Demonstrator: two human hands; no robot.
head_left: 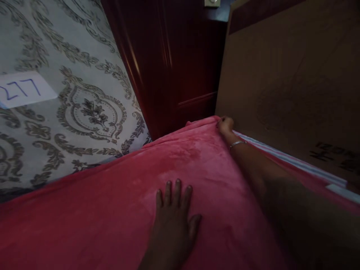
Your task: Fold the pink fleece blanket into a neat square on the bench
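Observation:
A plush red-pink blanket (118, 195) spreads over a flat, bed-like surface and drops over its right edge. My left hand (174, 221) lies flat on it near the front middle, fingers spread. At the far right corner my right hand (225, 124), with a thin bangle at the wrist, is closed on the blanket's edge. The fingertips of that hand are partly hidden from view. Soft creases run along the blanket's far edge, beside the right hand.
Patterned wallpaper (92, 112) rises on the left, with a paper marked 277 (25, 90). A dark red wooden panel (180, 56) stands behind the far corner. A large cardboard box (281, 75) stands close on the right, above a striped cloth edge (295, 159).

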